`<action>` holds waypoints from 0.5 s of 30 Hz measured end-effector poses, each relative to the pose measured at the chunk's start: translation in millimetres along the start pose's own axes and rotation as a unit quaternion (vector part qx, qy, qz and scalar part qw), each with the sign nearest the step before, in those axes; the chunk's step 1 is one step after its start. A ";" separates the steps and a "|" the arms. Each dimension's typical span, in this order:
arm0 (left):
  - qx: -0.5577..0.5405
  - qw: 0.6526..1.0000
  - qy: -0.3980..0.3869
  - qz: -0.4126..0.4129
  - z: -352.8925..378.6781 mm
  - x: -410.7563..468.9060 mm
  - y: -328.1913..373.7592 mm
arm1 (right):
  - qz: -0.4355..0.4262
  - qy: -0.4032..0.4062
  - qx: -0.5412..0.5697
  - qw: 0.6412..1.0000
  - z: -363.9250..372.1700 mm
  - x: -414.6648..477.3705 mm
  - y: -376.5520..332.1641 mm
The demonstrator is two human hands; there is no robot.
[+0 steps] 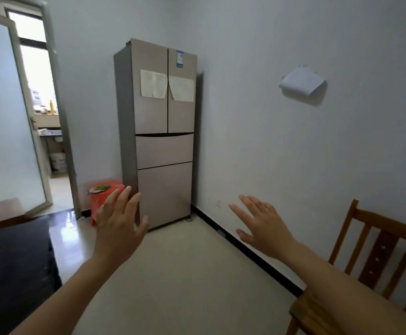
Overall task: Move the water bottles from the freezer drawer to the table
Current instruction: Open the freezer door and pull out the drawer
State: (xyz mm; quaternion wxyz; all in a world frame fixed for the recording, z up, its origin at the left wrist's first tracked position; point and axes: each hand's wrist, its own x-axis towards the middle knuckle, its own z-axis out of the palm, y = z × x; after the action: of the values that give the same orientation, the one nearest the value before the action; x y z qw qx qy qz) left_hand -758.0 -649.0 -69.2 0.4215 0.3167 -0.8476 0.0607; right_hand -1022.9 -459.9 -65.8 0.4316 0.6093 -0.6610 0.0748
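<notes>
Both hands are raised in front of the person, palms turned away, fingers spread apart and holding nothing. The left hand [118,221] hangs in the air with its fingertips overlapping, in the view, the lower left corner of the fridge [158,131] and the red stool [102,197] beside it — it touches neither. The right hand [262,222] is likewise splayed wide and empty, seen against the white wall [294,153] to the right of the fridge, above the dark skirting.

The fridge stands well ahead of the hands in the corner of the room, with two upper doors, each carrying a sheet of paper [153,83], and two drawers below. The middle drawer [164,151] and the bottom drawer [165,193] are both closed flush. No water bottles can be seen — whatever the drawers hold is hidden behind their fronts.

At the lower right, the edge of a wooden bench [310,313] shows under the right forearm, with a wooden chair [381,247] behind it against the wall. A dark surface [13,257] fills the lower left, and an open door [11,112] beyond it leads to a bright room. A folded paper [302,81] is fixed to the wall.
</notes>
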 end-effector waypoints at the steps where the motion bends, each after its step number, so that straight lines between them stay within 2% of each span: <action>1: 0.007 1.000 -0.005 -0.007 12.2 12.4 2.5 | 0.005 0.006 0.006 1.000 11.0 5.7 12.6; 9: 0.045 0.996 -0.055 -0.054 88.3 47.1 -2.8 | -0.012 0.004 0.056 0.998 94.0 34.6 71.2; 12: 0.057 0.991 -0.082 -0.091 105.5 47.2 -8.8 | -0.012 -0.015 0.087 0.996 125.9 42.8 75.9; 15: 0.064 0.989 -0.073 -0.115 111.9 54.3 -15.8 | -0.024 -0.027 0.128 0.991 160.0 58.6 73.5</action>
State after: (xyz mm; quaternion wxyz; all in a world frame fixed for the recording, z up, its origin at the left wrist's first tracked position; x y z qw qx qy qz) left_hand -848.5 -729.3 -102.2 0.3419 0.4418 -0.8283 0.0427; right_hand -1156.7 -585.1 -94.2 0.3336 0.6773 -0.6423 0.1321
